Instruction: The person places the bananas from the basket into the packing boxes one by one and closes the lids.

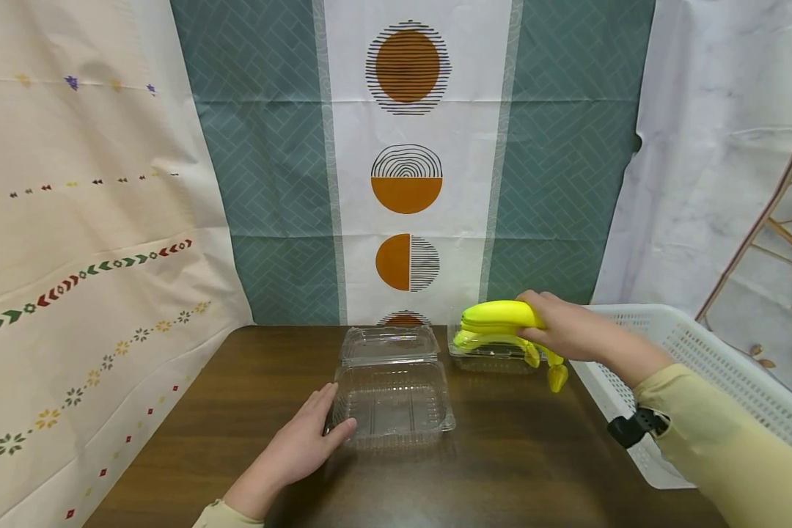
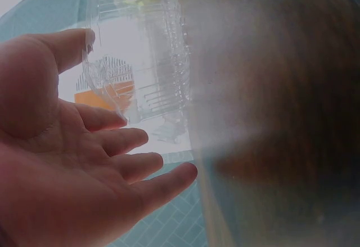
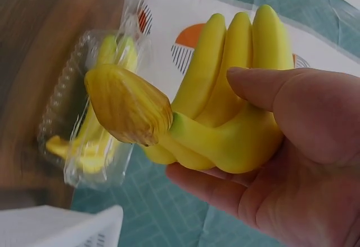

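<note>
My right hand (image 1: 561,326) grips a bunch of yellow bananas (image 3: 211,89), its brown-tipped stem sticking out toward the camera in the right wrist view. Beneath and behind it is a clear plastic container (image 1: 491,364) with other bananas (image 3: 93,131) inside. On the table to the left lies a second clear hinged container (image 1: 389,400), its lid (image 1: 389,343) folded back and nothing visible inside. At that container's left edge rests my left hand (image 1: 306,440), fingers extended. Its thumb (image 2: 76,47) is at the plastic rim in the left wrist view, holding nothing.
A white perforated basket (image 1: 660,323) stands at the right of the brown wooden table (image 1: 224,396); my right forearm passes over it. Behind the table hangs a patterned curtain (image 1: 273,183), with a cream cloth (image 1: 92,242) on the left.
</note>
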Action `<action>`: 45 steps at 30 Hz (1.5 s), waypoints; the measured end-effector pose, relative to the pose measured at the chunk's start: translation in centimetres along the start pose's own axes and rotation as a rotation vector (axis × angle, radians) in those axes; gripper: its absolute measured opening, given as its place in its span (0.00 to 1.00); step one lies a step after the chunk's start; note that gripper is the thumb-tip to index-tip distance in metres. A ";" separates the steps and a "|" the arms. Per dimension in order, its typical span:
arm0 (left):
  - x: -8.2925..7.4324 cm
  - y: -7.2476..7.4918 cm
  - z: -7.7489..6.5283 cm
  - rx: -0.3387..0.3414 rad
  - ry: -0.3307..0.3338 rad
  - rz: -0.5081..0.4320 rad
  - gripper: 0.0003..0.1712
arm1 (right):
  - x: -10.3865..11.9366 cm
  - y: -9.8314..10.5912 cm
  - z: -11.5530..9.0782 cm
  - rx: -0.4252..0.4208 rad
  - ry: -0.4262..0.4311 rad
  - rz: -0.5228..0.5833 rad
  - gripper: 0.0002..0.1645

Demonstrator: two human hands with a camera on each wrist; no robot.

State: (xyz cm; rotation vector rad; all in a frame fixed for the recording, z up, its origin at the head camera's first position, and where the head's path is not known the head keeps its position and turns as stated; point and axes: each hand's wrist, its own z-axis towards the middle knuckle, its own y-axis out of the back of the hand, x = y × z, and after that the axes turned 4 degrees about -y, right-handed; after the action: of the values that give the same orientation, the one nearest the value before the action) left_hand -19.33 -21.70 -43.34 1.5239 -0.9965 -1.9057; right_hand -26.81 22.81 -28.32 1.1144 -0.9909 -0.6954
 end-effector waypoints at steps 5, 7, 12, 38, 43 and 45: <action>0.2 -0.1 0.1 0.006 0.003 0.001 0.51 | 1.0 -0.9 0.5 -0.004 0.016 0.019 0.31; 0.2 -0.2 0.1 0.008 0.003 0.000 0.51 | 1.4 -1.2 0.8 -0.012 0.028 0.023 0.31; 0.2 -0.1 0.2 0.005 0.005 0.002 0.51 | 2.5 -1.8 1.3 -0.037 0.050 0.024 0.31; 0.1 0.1 -0.1 -0.001 0.016 0.008 0.51 | 6.6 -4.5 3.9 -0.006 0.093 0.062 0.28; 0.1 0.0 -0.1 -0.003 0.015 0.009 0.51 | 7.3 -5.2 4.5 -0.011 0.111 0.067 0.28; 0.0 -0.1 -0.1 -0.004 0.014 0.008 0.50 | 7.6 -5.4 4.7 -0.012 0.116 0.072 0.28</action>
State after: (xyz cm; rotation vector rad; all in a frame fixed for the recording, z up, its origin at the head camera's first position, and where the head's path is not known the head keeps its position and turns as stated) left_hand -19.22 -21.73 -43.43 1.5266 -0.9905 -1.8879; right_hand -27.77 12.69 -30.68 1.0907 -0.9225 -0.5719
